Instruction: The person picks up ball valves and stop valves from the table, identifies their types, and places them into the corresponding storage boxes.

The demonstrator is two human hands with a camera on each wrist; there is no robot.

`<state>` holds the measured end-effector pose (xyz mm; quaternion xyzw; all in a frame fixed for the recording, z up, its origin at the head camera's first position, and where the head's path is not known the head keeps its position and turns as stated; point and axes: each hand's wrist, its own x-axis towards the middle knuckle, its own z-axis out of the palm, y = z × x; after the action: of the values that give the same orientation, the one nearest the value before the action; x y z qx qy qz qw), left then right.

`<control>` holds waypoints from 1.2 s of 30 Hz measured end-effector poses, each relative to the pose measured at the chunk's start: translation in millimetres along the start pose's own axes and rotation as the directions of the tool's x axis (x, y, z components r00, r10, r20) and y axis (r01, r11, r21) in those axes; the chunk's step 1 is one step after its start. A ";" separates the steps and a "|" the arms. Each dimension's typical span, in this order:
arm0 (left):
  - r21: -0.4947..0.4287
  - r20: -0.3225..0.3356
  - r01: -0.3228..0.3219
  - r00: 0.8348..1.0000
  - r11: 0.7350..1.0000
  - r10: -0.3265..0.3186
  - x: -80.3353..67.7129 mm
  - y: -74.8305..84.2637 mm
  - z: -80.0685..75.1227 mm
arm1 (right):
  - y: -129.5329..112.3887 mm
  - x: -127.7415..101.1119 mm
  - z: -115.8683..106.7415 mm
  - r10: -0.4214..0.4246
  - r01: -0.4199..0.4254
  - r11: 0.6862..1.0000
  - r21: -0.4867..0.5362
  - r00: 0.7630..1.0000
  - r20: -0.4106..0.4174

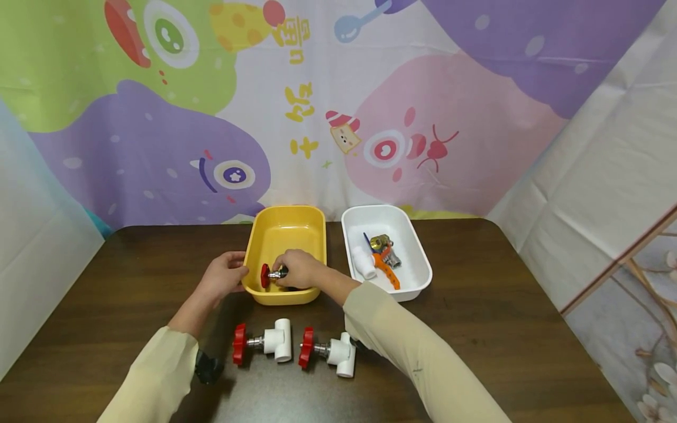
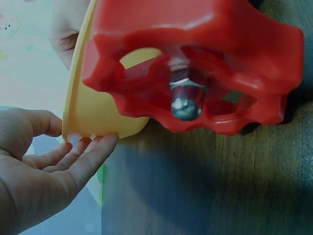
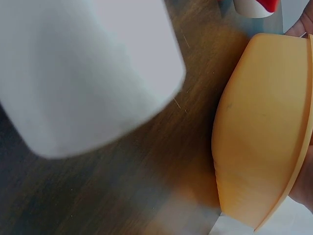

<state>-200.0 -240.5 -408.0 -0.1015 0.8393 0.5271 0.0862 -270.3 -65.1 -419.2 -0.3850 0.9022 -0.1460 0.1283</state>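
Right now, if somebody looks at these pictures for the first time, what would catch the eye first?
Probably the yellow tray at the table's middle, where the right hand holds a red-handled valve over it while the left hand touches its side. Next, the two white valves with red handwheels lying on the dark table nearer the person, and the white tray of fittings at the right.

Yellow characters run down the cartoon-monster backdrop [image 1: 338, 106] behind the table, lying on their sides, one group at the top near a yellow spotted shape [image 1: 296, 36] and more below it [image 1: 301, 120]; they cannot be read with certainty. No label, brand or number can be read on the trays, valves or fittings.
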 end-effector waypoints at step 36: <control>-0.006 0.002 0.005 1.000 1.000 -0.005 -3.5 4.5 2.0 | -1.7 -2.1 0.3 -0.008 0.010 0.997 -0.078 1.000 0.023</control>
<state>-197.8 -236.5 -404.1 -0.1031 0.8374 0.5295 0.0882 -267.7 -64.7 -418.6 -0.3955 0.9040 -0.1067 0.1225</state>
